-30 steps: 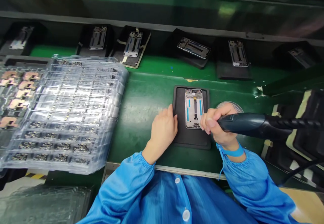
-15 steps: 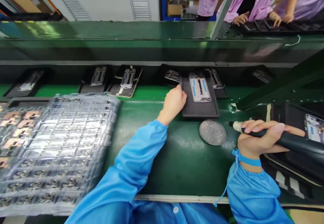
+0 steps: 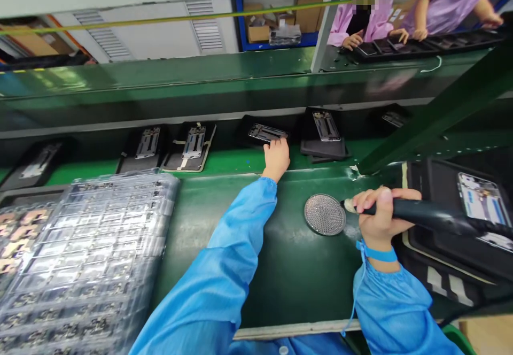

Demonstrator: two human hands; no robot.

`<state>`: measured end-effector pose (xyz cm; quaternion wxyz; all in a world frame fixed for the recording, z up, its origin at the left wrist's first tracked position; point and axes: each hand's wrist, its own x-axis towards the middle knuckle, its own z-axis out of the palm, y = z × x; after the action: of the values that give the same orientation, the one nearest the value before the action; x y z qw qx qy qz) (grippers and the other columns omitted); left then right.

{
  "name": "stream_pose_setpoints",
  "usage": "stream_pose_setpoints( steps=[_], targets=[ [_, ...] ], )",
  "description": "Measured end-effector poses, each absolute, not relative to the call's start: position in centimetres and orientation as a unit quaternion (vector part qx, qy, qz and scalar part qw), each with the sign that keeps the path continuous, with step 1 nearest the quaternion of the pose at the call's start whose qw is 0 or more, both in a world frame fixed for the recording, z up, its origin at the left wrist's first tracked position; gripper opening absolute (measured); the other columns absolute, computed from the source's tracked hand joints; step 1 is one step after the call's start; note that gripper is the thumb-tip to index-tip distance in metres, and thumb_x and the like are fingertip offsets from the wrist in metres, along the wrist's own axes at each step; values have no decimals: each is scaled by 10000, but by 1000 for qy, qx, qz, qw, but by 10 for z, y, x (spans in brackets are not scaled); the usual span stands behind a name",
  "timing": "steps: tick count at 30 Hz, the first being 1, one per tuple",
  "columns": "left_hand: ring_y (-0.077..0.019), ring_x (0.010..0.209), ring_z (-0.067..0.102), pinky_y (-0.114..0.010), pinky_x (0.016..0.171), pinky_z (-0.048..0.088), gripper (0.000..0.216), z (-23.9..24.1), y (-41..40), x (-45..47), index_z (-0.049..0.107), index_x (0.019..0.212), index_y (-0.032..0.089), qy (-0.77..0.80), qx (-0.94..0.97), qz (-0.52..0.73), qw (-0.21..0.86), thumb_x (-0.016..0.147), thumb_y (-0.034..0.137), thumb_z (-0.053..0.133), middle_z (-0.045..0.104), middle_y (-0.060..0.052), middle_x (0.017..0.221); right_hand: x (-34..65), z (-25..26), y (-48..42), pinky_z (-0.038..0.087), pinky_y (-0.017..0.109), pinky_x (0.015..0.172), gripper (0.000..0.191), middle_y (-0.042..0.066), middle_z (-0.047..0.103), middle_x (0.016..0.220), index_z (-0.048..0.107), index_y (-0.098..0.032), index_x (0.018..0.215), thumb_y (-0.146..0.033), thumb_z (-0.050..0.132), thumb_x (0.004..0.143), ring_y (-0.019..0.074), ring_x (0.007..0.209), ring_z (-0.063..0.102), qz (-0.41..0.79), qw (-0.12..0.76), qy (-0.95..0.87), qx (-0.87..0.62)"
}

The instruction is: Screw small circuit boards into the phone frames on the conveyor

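My left hand [image 3: 276, 158] reaches far forward to the conveyor belt and rests on the near edge of a black tray with a phone frame [image 3: 266, 133]. Its fingers curl over that edge. Another black tray with a phone frame [image 3: 325, 134] lies just to the right on the belt. My right hand [image 3: 379, 213] grips a dark electric screwdriver [image 3: 425, 216] held level above the green bench, its tip pointing left beside a round metal mesh dish [image 3: 324, 214].
A stack of clear plastic part trays [image 3: 88, 259] fills the left of the bench. More trays with phone frames [image 3: 191, 144] lie on the belt. A black tray with a phone frame [image 3: 479, 202] sits at right. People in pink coats [image 3: 360, 18] work across the line.
My left hand pushed the tray with the phone frame from the bench onto the belt, let it go, and moved left onto a neighbouring tray. My right hand drew back right with the screwdriver.
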<state>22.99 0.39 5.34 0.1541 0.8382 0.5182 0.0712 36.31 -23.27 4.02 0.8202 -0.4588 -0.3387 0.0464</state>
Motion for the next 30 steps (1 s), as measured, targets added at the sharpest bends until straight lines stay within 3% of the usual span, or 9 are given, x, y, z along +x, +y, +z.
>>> stream_pose_setpoints(
  steps=[3,7,12,16,23,28,30],
  targets=[
    [-431,1667,655,-578,1390,502,560,61,-5,203,714,1685,87,508,845,89,146,1140,-3,621,785,-288,1719,360,39,-233,592,277,504,499,-146,609,655,572,-310,1071,-538,1014,1106,133,431,551,118,806,-359,-456],
    [-437,1581,704,-607,1299,554,574,68,-43,135,739,1697,179,501,845,121,142,1185,39,522,824,-234,1651,357,37,-233,594,265,501,474,-142,626,661,588,-303,1087,-523,1005,1138,129,439,577,171,793,-376,-447],
    [-326,1240,761,-525,1208,519,377,40,-135,32,835,1395,291,378,887,226,141,1237,87,561,899,-88,1292,353,35,-232,602,263,508,450,-138,651,685,601,-306,1104,-501,1003,1155,123,449,588,187,789,-392,-435],
    [-254,1142,733,-472,1206,434,439,19,-214,-21,816,1286,273,298,899,290,139,1189,-46,531,895,-30,1168,351,37,-231,564,266,494,495,-137,619,671,589,-314,1089,-556,1018,1139,125,443,558,192,784,-385,-448],
    [-230,1181,763,-418,1233,429,477,27,-291,-57,819,1282,265,270,911,241,198,1123,-90,544,905,-14,1166,353,38,-231,554,271,488,498,-137,602,663,580,-319,1084,-559,1013,1136,128,441,533,196,776,-392,-454],
    [-269,1298,801,-421,1255,494,346,25,-277,-58,838,1490,272,280,904,237,220,1215,91,734,900,-77,1353,355,38,-233,569,268,488,489,-134,619,673,589,-310,1095,-539,1019,1140,126,446,547,190,767,-414,-451],
    [-281,1354,806,-428,1253,540,345,18,-250,-49,840,1541,276,292,896,255,218,1249,130,726,894,-99,1422,355,38,-233,574,273,482,490,-133,626,674,591,-309,1096,-528,1026,1138,131,446,557,192,763,-423,-450]
  ],
)
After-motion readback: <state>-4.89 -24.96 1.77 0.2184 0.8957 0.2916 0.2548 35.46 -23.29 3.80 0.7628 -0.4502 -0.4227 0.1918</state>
